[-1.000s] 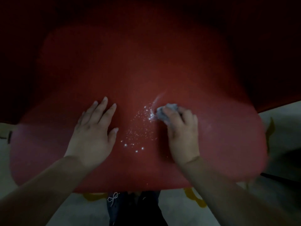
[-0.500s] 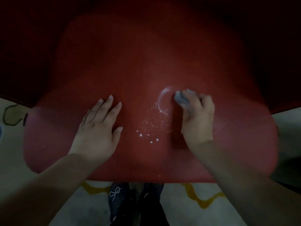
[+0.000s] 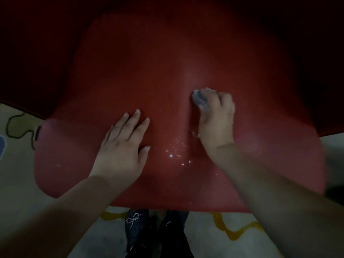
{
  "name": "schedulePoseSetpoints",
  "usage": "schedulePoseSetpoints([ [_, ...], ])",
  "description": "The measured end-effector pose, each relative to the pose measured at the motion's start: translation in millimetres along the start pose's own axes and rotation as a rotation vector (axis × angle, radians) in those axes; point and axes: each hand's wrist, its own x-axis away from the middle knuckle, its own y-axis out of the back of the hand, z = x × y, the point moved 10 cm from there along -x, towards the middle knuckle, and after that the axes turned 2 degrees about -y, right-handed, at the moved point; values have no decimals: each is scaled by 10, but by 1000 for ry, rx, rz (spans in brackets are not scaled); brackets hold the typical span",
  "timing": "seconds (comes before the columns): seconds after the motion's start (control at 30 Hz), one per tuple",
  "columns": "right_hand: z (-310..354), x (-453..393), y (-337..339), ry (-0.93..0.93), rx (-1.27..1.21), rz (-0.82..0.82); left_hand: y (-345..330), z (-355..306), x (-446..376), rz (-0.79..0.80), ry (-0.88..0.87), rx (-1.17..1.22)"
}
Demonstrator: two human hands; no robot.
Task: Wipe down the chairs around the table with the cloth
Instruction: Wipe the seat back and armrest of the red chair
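Note:
A red plastic chair seat [image 3: 260, 164] fills the view below me. My right hand [image 3: 216, 120] grips a small grey cloth [image 3: 199, 99], bunched under the fingers and pressed onto the seat right of centre. My left hand [image 3: 122, 144] rests flat on the seat to the left, fingers straight and spread. Between the hands glisten small water droplets [image 3: 176, 153]. The scene is dim, and the back of the chair fades into dark red shadow.
A pale floor with yellow [image 3: 232, 231] and dark wavy lines shows below and at the left of the seat. My dark shoes [image 3: 135, 226], one with a beaded bow, stand just under the seat's front edge.
My right hand has slid the cloth away from me, up the seat, past the droplets. The curved wet streak seen half a second ago is gone. My left hand has stayed flat in place.

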Motion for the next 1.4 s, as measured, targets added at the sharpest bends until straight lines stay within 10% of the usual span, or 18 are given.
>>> schedulePoseSetpoints([
  [0.2, 50, 629, 25, 207, 77, 156, 20, -2, 2, 4, -20, -4],
  [0.4, 90, 325, -52, -67, -3, 15, 25, -23, 21, 3, -29, -12],
  [0.6, 130, 954, -149, 233, 223, 284, -22, -42, 119, 22, -76, -55],
  [0.77, -36, 550, 61, -126, 42, -27, -57, -23, 212, 13, -80, -33],
  [1.0, 248, 1075, -219, 175, 166, 231, -81, -37, 302, 17, -78, -32],
  [1.17, -38, 712, 65, -169, 65, -59, -116, 1, 429, 22, -74, -21],
  [1.4, 423, 1305, -272, 161, 67, 164, -169, 52, 544, 12, -38, -35],
])
